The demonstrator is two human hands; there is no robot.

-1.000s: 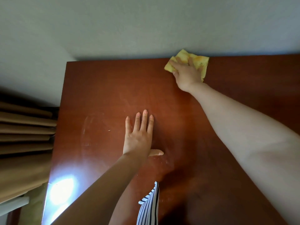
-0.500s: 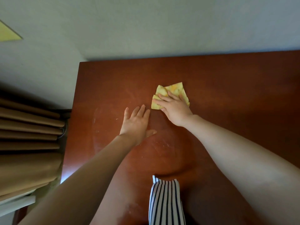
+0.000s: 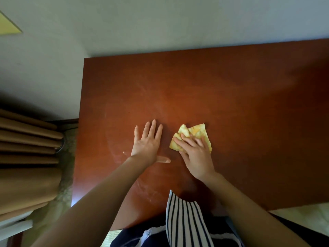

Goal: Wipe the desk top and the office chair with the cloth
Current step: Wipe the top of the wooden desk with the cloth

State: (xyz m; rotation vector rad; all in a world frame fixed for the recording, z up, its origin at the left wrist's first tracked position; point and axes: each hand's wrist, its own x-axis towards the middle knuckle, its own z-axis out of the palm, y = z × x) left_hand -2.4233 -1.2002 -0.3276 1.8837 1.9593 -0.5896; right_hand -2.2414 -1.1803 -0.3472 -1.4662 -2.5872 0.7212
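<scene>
A reddish-brown wooden desk top (image 3: 222,90) fills most of the view, with faint wipe streaks near its middle. A crumpled yellow cloth (image 3: 195,133) lies on it toward the near side. My right hand (image 3: 195,155) presses flat on the cloth with straight, spread fingers. Just left of it my left hand (image 3: 148,144) rests palm down on the bare wood, fingers straight and thumb pointing right. The two hands are a short gap apart. No office chair is in view.
The desk backs against a pale wall (image 3: 160,24). Brown curtain folds (image 3: 26,152) hang left of the desk's left edge. A striped piece of clothing (image 3: 185,223) hangs over the near edge. Pale floor (image 3: 302,214) shows at the lower right.
My right hand has dragged the cloth from the desk's far edge back toward me, to just beside my left hand. My left hand has stayed flat on the wood.
</scene>
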